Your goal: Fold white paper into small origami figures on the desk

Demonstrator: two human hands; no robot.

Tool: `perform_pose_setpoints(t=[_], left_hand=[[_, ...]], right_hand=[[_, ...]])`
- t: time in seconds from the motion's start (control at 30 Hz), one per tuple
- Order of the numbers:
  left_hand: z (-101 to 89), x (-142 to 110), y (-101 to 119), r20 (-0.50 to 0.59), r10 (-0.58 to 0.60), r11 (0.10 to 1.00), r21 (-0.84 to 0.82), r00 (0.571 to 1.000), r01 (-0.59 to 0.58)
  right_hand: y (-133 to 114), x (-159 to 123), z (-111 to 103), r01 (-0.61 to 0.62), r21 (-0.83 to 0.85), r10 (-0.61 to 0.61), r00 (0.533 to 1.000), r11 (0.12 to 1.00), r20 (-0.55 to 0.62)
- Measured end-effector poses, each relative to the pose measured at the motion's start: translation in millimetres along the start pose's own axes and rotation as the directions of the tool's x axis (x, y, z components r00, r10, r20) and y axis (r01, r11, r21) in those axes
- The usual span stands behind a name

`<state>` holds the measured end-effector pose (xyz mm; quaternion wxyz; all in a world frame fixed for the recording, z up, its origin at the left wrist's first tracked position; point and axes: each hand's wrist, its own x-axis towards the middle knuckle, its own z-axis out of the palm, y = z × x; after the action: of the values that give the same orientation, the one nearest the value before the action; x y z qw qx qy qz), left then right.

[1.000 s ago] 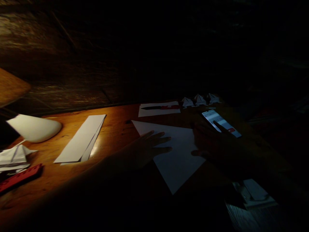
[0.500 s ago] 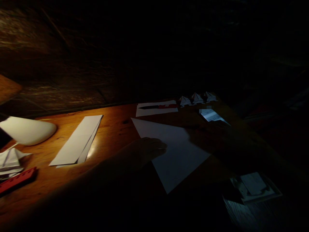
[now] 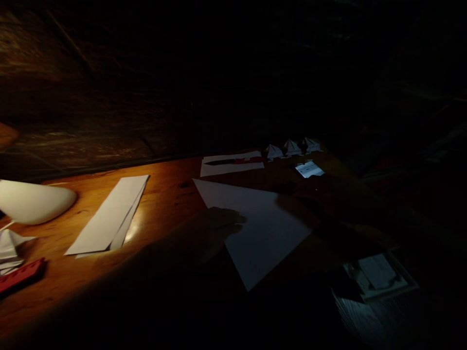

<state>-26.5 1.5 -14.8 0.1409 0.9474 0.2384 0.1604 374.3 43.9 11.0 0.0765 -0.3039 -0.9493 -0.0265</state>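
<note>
A white sheet of paper [image 3: 270,228] lies on the wooden table, its right side lost in shadow. My left hand [image 3: 224,223] rests over the sheet's left edge, fingers extended to the right and lying on the paper. My right hand [image 3: 310,190] is only a very dark outline between the sheet and a lit phone screen [image 3: 308,168]. It hides the phone's lower right part, and its fingers cannot be made out. Behind the sheet, a knife with a red handle [image 3: 248,160] lies on smaller pieces of paper [image 3: 231,169].
Three folded paper figures [image 3: 292,148] stand in a row at the back. Cut paper strips [image 3: 109,214] lie left of centre. At far left are a white lamp [image 3: 40,201], another folded paper piece [image 3: 9,248] and a red object [image 3: 22,276]. A box [image 3: 379,274] sits lower right.
The view has shifted slightly, moving everything a little left. The dark outline of my right hand now covers more of the phone's lower right. My left hand stays on the sheet.
</note>
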Motion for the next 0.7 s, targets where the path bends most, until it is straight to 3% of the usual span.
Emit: perform_pose_setpoints(t=[0.2,0.37,0.57,0.7], left_hand=[[-17.1,-4.4,20.2,0.052,0.056,0.997,0.044,0.997,-0.059],[-3.1,0.6,20.6,0.103,0.031,0.992,0.122,0.994,-0.044],[5.3,6.0,9.7,0.123,0.04,0.991,0.125,0.992,-0.056],[5.9,6.8,9.9,0.127,0.046,0.993,0.106,0.991,-0.06]], right_hand=[[-16.1,3.1,-24.2,0.023,0.029,-0.026,0.992,0.999,0.12],[-24.7,-4.3,-21.7,-0.061,0.048,0.054,0.989,0.997,0.138],[-26.8,-12.1,-3.0,-0.124,0.051,0.12,0.99,0.991,0.078],[-36.5,-15.1,0.0,-0.118,0.064,0.121,0.992,0.991,-0.044]])
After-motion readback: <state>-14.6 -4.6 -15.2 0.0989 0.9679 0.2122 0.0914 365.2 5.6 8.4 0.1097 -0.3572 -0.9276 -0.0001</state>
